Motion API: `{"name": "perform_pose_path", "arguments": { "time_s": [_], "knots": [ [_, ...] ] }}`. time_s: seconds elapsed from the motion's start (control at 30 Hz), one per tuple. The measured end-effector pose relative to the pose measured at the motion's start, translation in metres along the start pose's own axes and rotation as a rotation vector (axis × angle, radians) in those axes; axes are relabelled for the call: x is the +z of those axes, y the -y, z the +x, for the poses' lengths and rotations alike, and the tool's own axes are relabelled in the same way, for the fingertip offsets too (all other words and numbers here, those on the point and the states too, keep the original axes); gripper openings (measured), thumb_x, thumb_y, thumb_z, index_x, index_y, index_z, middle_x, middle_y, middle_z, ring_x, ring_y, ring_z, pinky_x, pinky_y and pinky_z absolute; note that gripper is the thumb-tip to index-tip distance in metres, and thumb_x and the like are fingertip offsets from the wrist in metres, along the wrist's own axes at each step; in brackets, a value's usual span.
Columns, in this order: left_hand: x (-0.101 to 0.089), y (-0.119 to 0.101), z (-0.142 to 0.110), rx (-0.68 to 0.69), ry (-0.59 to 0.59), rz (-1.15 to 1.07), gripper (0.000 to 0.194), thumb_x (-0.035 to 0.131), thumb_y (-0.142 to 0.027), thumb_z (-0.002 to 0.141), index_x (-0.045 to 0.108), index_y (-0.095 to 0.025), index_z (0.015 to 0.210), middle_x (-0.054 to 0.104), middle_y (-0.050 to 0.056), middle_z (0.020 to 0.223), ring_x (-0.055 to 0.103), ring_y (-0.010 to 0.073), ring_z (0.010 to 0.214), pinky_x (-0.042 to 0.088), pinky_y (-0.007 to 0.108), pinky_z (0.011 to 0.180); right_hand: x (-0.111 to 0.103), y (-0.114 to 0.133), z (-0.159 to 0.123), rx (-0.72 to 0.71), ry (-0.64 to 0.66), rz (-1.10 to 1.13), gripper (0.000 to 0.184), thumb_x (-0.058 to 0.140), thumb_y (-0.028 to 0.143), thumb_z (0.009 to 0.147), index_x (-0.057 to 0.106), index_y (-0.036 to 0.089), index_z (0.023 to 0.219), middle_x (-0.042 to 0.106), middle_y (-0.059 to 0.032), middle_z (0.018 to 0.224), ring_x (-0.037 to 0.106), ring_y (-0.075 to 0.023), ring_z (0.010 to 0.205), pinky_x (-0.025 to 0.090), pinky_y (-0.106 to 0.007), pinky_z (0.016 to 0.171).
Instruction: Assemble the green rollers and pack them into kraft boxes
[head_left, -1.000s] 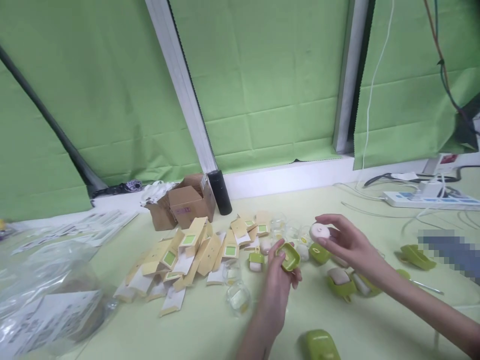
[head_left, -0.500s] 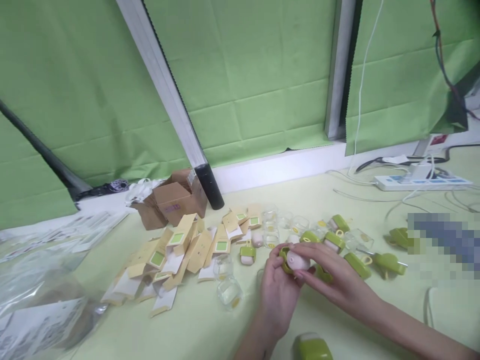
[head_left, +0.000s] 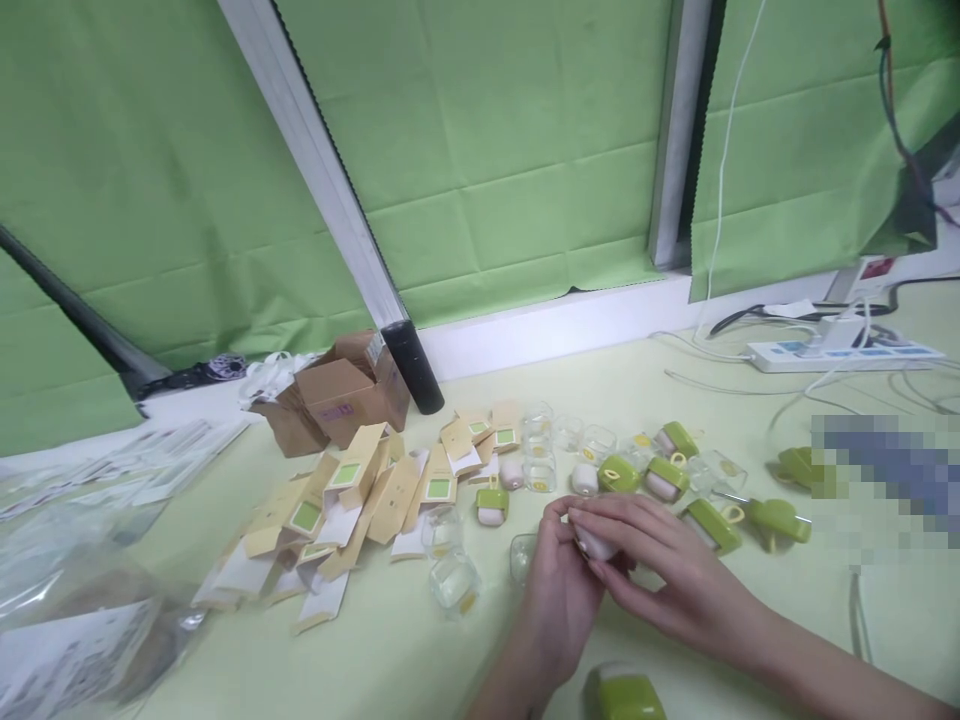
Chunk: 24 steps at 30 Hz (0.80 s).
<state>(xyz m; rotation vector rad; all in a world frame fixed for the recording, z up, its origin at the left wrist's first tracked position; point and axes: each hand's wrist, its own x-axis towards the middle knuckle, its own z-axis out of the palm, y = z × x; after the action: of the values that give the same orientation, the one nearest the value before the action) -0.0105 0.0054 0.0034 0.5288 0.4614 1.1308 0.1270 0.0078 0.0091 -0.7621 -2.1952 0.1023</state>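
Note:
Both my hands meet over the table around a small white rounded piece (head_left: pixel 598 546). My left hand (head_left: pixel 562 590) cups it from the left with curled fingers, and my right hand (head_left: pixel 645 550) closes over it from the right, thumb underneath. The green shell it sat in is now mostly hidden by my fingers. Just left of my left hand lies a clear plastic cover (head_left: pixel 523 558). Beyond my fingers are a loose white piece (head_left: pixel 585 479) and a green case (head_left: pixel 619 473). A green-and-white case (head_left: pixel 492 502) with a loop stands to the left.
Flattened cream cartons (head_left: pixel 390 495) lie in a pile on the left, with clear covers (head_left: pixel 454 584) beside them. A cardboard box (head_left: pixel 352 395) and black cylinder (head_left: pixel 412 366) stand behind. Rightward are green cases (head_left: pixel 711 525), a screwdriver-like rod in one (head_left: pixel 780 518), and a power strip (head_left: pixel 847 356).
My fingers have closed further around the white piece, hiding the green shell that showed before. My hands have turned it slightly downward. The view has shifted slightly.

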Motion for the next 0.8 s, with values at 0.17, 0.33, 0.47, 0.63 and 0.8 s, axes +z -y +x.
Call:
{"name": "perform_pose_path", "arguments": {
  "time_s": [0.17, 0.33, 0.47, 0.63, 0.8],
  "knots": [
    [-0.003, 0.002, -0.001, -0.015, 0.008, 0.034, 0.024, 0.057, -0.036, 0.080, 0.060, -0.016, 0.093, 0.058, 0.001, 0.086, 0.049, 0.0126, 0.075, 0.038, 0.024, 0.069, 0.006, 0.001, -0.003, 0.007, -0.027, -0.043, 0.038, 0.054, 0.013, 0.084, 0.051, 0.022, 0.121, 0.063, -0.0086, 0.115, 0.057, -0.0211, 0.106, 0.051, -0.038, 0.084],
    [0.002, 0.001, -0.003, -0.041, -0.022, 0.108, 0.019, 0.053, -0.031, 0.080, 0.059, -0.015, 0.087, 0.055, 0.001, 0.078, 0.045, 0.0117, 0.070, 0.036, 0.024, 0.066, 0.008, 0.002, -0.003, -0.015, -0.083, -0.038, 0.038, 0.054, 0.009, 0.080, 0.056, 0.020, 0.116, 0.064, -0.0094, 0.108, 0.059, -0.0215, 0.098, 0.051, -0.037, 0.078],
    [0.004, 0.001, -0.004, -0.049, -0.029, 0.127, 0.017, 0.054, -0.030, 0.078, 0.057, -0.015, 0.086, 0.054, 0.000, 0.079, 0.042, 0.0112, 0.069, 0.034, 0.023, 0.064, 0.008, 0.004, -0.001, -0.007, -0.110, -0.019, 0.037, 0.053, 0.006, 0.077, 0.058, 0.020, 0.111, 0.066, -0.0087, 0.102, 0.060, -0.0211, 0.094, 0.052, -0.035, 0.074],
    [0.001, 0.002, -0.002, -0.041, -0.049, 0.163, 0.017, 0.055, -0.031, 0.077, 0.055, -0.016, 0.082, 0.050, -0.001, 0.073, 0.042, 0.0116, 0.068, 0.034, 0.024, 0.063, 0.007, 0.005, 0.000, 0.002, -0.061, -0.044, 0.036, 0.053, 0.007, 0.078, 0.057, 0.019, 0.111, 0.064, -0.0091, 0.104, 0.058, -0.0216, 0.094, 0.051, -0.036, 0.075],
    [-0.006, 0.002, 0.000, 0.001, -0.021, 0.182, 0.018, 0.051, -0.030, 0.081, 0.056, -0.015, 0.090, 0.049, -0.002, 0.071, 0.042, 0.0113, 0.066, 0.035, 0.023, 0.060, 0.002, 0.003, 0.001, 0.001, 0.026, -0.049, 0.039, 0.050, 0.011, 0.085, 0.051, 0.021, 0.123, 0.061, -0.0099, 0.112, 0.056, -0.0211, 0.098, 0.051, -0.035, 0.075]
  ]
}}
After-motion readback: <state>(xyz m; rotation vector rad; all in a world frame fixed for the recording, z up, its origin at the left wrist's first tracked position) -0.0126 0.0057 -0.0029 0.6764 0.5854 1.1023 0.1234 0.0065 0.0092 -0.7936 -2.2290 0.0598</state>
